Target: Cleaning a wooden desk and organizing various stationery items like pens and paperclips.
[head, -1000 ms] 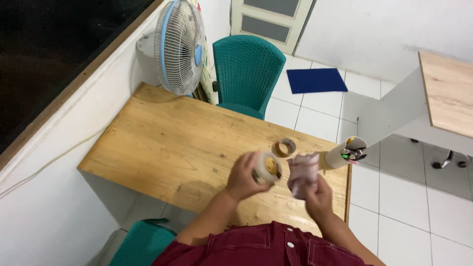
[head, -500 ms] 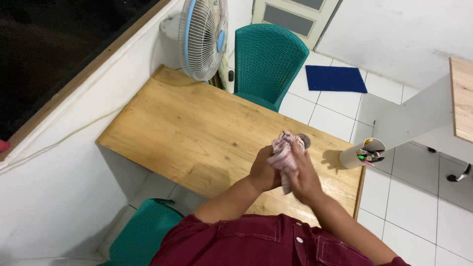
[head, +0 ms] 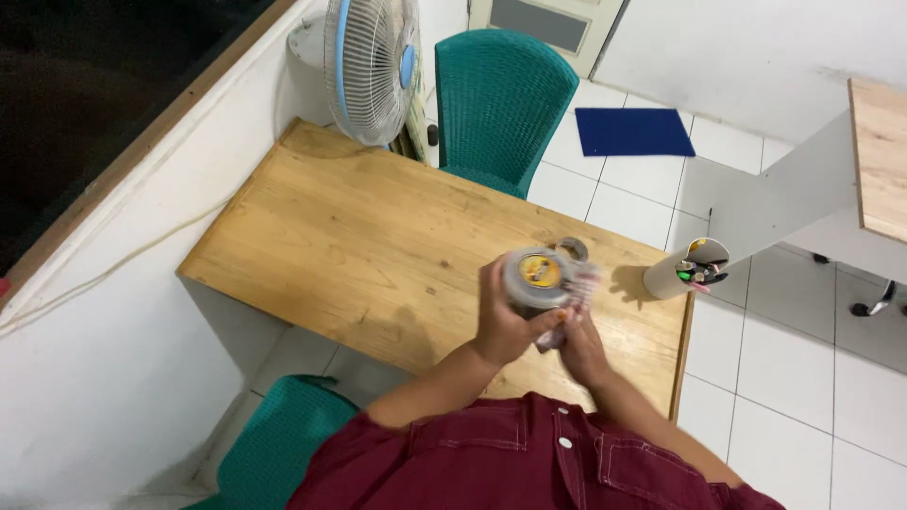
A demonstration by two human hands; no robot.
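Note:
My left hand (head: 504, 326) grips a grey roll of tape (head: 535, 276) with a yellow core, held up over the wooden table (head: 359, 246). Its round face is turned toward me. My right hand (head: 580, 342) sits just below and to the right of the roll, holding a crumpled pink-and-white cloth (head: 573, 300) against its side. The cloth is mostly hidden behind the roll. A second small tape roll (head: 572, 248) lies on the table just beyond my hands.
A white cylinder holder (head: 684, 267) with pens stands at the table's right edge. A standing fan (head: 368, 66) and a green wicker chair (head: 499, 94) are at the far side. Another green chair (head: 283, 444) is near me. A blue mat (head: 633, 131) lies on the tiled floor.
The cloth covered the roll half a second ago; now the roll's face is exposed and the cloth has dropped to its right side. The view shifted slightly.

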